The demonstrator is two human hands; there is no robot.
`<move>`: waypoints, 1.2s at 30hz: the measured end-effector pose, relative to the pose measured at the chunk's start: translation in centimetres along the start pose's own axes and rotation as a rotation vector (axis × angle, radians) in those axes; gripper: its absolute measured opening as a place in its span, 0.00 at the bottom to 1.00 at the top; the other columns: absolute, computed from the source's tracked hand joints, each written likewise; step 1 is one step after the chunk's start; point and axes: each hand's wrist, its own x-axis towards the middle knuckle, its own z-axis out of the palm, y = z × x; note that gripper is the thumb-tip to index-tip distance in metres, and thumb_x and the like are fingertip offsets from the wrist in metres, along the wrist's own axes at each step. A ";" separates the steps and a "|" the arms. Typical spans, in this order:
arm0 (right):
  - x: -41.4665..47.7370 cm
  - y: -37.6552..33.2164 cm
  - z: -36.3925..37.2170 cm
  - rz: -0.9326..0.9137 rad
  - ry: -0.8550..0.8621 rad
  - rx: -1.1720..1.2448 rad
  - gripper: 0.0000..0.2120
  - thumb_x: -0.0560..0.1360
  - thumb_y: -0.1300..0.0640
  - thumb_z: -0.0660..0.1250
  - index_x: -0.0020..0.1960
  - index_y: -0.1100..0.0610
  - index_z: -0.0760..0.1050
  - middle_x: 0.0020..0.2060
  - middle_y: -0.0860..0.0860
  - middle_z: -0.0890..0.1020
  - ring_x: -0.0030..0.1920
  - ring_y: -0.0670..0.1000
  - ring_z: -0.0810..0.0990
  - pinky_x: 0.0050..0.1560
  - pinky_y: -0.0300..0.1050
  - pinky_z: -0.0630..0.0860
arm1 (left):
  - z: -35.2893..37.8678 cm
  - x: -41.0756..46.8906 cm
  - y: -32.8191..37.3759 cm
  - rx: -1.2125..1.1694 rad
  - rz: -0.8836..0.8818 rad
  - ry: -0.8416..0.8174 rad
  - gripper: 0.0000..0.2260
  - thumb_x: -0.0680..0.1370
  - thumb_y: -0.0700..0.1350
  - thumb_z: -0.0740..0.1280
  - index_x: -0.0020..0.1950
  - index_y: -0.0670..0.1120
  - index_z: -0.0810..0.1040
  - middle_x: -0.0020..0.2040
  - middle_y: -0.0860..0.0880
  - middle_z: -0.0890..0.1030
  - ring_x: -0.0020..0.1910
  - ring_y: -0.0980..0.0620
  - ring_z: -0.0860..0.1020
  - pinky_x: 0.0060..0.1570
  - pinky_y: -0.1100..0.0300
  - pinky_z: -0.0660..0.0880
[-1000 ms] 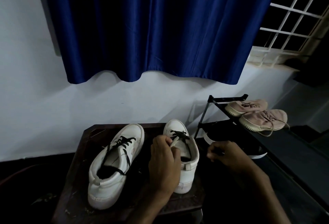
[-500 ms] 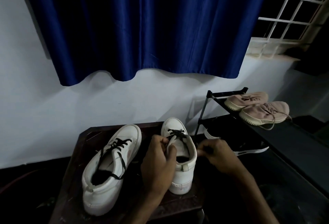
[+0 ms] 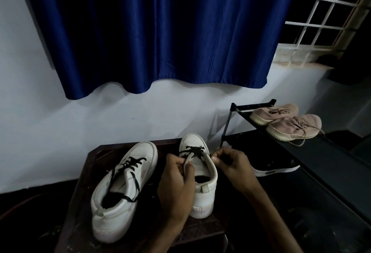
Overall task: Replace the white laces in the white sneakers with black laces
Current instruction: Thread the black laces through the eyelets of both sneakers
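The right hand (image 3: 230, 164) has come in from the right, off the gap by the rack, and now sits against the right eyelet edge of the right sneaker (image 3: 202, 198). Its fingertips and thumb are pressed together there, pinching what looks like the end of the black lace (image 3: 193, 150); the light is too dim to be certain. The left hand (image 3: 176, 184) has stayed put, thumb and fingers clamped on the tongue (image 3: 188, 159) and pulling it up and back.

Both white sneakers stand on a small dark wooden table (image 3: 96, 152), toes toward the far wall. The black lace crosses only the far eyelets of the right sneaker, near the toe. The left sneaker (image 3: 112, 218) stands just beside it, angled left, with a second black lace (image 3: 130, 166) running nearly the length of its throat and one loose end trailing over its near side.

The tabletop is scuffed and has a raised rim. Behind it is a pale wall (image 3: 60, 132), and a deep blue curtain (image 3: 150, 31) hangs over the upper part, its hem wavy. At far right a white window grille (image 3: 325, 21) shows darkness outside. A black shoe rack (image 3: 232, 108) stands right of the table, with a pair of pink sneakers (image 3: 291, 128) on its top shelf and a black shoe with a white sole (image 3: 277, 170) lower down.
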 end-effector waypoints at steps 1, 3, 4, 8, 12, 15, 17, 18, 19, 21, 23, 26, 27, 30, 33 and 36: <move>0.0 0.6 0.0 0.004 0.019 -0.042 0.08 0.73 0.62 0.73 0.38 0.50 0.79 0.37 0.50 0.84 0.40 0.47 0.82 0.45 0.50 0.78 | 0.0 0.0 0.0 0.010 0.018 0.009 0.06 0.77 0.47 0.67 0.45 0.52 0.69 0.38 0.56 0.78 0.38 0.55 0.76 0.37 0.59 0.64; -0.2 2.3 -0.4 0.058 0.008 -0.303 0.11 0.70 0.59 0.72 0.36 0.46 0.75 0.36 0.45 0.82 0.40 0.46 0.81 0.42 0.51 0.78 | 0.2 -0.1 -0.1 0.019 0.040 0.028 0.07 0.77 0.47 0.66 0.44 0.52 0.68 0.38 0.56 0.78 0.36 0.57 0.75 0.36 0.59 0.63; -0.4 3.0 -0.8 0.136 -0.049 -0.483 0.10 0.69 0.56 0.71 0.35 0.45 0.72 0.36 0.44 0.80 0.41 0.47 0.81 0.40 0.50 0.77 | 0.3 -0.2 -0.2 0.016 0.043 0.040 0.07 0.78 0.47 0.66 0.44 0.52 0.68 0.38 0.57 0.78 0.36 0.59 0.74 0.35 0.60 0.63; -0.9 3.3 -2.3 0.374 -0.235 -0.874 0.07 0.72 0.54 0.70 0.38 0.46 0.73 0.42 0.47 0.79 0.50 0.52 0.81 0.39 0.42 0.70 | 0.5 -0.4 -0.2 -0.026 0.045 0.056 0.07 0.77 0.46 0.67 0.44 0.53 0.69 0.37 0.57 0.78 0.37 0.62 0.76 0.34 0.70 0.64; 0.8 -0.1 -2.7 0.096 -0.127 -0.405 0.08 0.76 0.57 0.70 0.54 0.50 0.81 0.48 0.42 0.83 0.49 0.40 0.81 0.51 0.34 0.74 | 0.4 -0.2 -0.3 -0.036 0.027 0.046 0.06 0.76 0.45 0.67 0.44 0.52 0.70 0.36 0.57 0.78 0.38 0.62 0.77 0.34 0.70 0.66; 0.9 -1.3 -1.0 -0.029 -0.136 -0.302 0.04 0.75 0.57 0.71 0.48 0.50 0.83 0.42 0.39 0.84 0.44 0.36 0.81 0.47 0.31 0.74 | 0.2 -0.2 -0.3 -0.026 0.034 0.038 0.06 0.76 0.46 0.67 0.44 0.52 0.71 0.36 0.57 0.78 0.37 0.63 0.76 0.34 0.67 0.65; 0.4 -0.8 -0.4 -0.013 -0.038 -0.235 0.06 0.74 0.59 0.73 0.41 0.49 0.81 0.35 0.40 0.84 0.38 0.36 0.80 0.42 0.34 0.75 | 0.2 -0.3 -0.3 -0.021 0.039 0.030 0.06 0.76 0.46 0.67 0.45 0.52 0.70 0.37 0.57 0.79 0.37 0.61 0.76 0.36 0.60 0.67; 0.2 -0.5 -0.3 0.000 0.002 -0.222 0.08 0.73 0.59 0.73 0.38 0.48 0.80 0.34 0.42 0.84 0.37 0.37 0.80 0.41 0.38 0.76 | 0.3 -0.2 -0.4 -0.018 0.047 0.030 0.06 0.76 0.46 0.67 0.45 0.52 0.70 0.37 0.57 0.79 0.37 0.60 0.76 0.37 0.60 0.67; 0.2 -0.3 -0.3 0.016 0.025 -0.234 0.09 0.73 0.59 0.73 0.37 0.47 0.79 0.34 0.43 0.84 0.37 0.38 0.80 0.42 0.42 0.78 | 0.3 -0.1 -0.3 -0.017 0.056 0.031 0.06 0.76 0.46 0.67 0.45 0.52 0.70 0.38 0.57 0.78 0.36 0.60 0.76 0.37 0.62 0.67; 0.2 -0.1 -0.3 0.039 0.015 -0.298 0.10 0.72 0.57 0.73 0.35 0.46 0.78 0.34 0.41 0.83 0.37 0.39 0.81 0.43 0.48 0.79 | 0.4 -0.2 -0.3 -0.025 0.066 0.031 0.06 0.77 0.46 0.66 0.45 0.52 0.69 0.37 0.57 0.78 0.38 0.62 0.76 0.35 0.70 0.66; 0.5 -0.4 -0.3 0.055 -0.002 -0.371 0.07 0.72 0.53 0.73 0.36 0.46 0.77 0.35 0.40 0.82 0.38 0.40 0.81 0.43 0.51 0.79 | 0.4 -0.3 -0.3 -0.077 0.060 0.007 0.05 0.78 0.49 0.64 0.45 0.52 0.69 0.37 0.57 0.78 0.39 0.64 0.76 0.35 0.71 0.67; 0.7 -1.1 -0.3 0.074 -0.002 -0.444 0.07 0.71 0.53 0.73 0.36 0.47 0.77 0.35 0.41 0.83 0.39 0.41 0.81 0.43 0.51 0.78 | 0.2 0.1 -0.9 -0.219 0.037 -0.022 0.06 0.79 0.54 0.58 0.48 0.54 0.72 0.44 0.58 0.80 0.45 0.61 0.78 0.43 0.67 0.71; 0.8 -1.2 -0.3 0.076 -0.008 -0.451 0.08 0.72 0.54 0.73 0.36 0.47 0.77 0.35 0.42 0.83 0.39 0.41 0.81 0.43 0.50 0.78 | 0.1 0.6 -1.4 -0.218 0.045 -0.016 0.06 0.79 0.53 0.58 0.50 0.55 0.74 0.46 0.58 0.79 0.47 0.61 0.77 0.46 0.67 0.71; 0.4 -1.4 -0.2 0.095 -0.001 -0.452 0.10 0.73 0.54 0.72 0.35 0.46 0.76 0.33 0.41 0.82 0.38 0.40 0.80 0.43 0.46 0.78 | -0.1 1.9 -2.7 0.004 0.163 -0.040 0.04 0.79 0.47 0.66 0.52 0.51 0.79 0.48 0.53 0.77 0.49 0.55 0.74 0.50 0.62 0.69; 0.5 -1.2 0.0 0.120 0.003 -0.447 0.09 0.72 0.53 0.72 0.35 0.46 0.75 0.34 0.41 0.82 0.39 0.41 0.81 0.43 0.49 0.79 | -0.3 2.4 -2.5 0.127 0.200 -0.061 0.04 0.76 0.46 0.69 0.42 0.48 0.78 0.45 0.52 0.74 0.46 0.52 0.74 0.48 0.57 0.71; 0.5 -1.5 0.0 0.139 -0.002 -0.469 0.08 0.71 0.52 0.71 0.35 0.46 0.74 0.35 0.43 0.82 0.41 0.46 0.81 0.43 0.53 0.79 | -0.9 2.9 -1.6 0.083 0.195 -0.006 0.06 0.76 0.45 0.68 0.40 0.48 0.74 0.43 0.52 0.72 0.43 0.52 0.72 0.46 0.62 0.68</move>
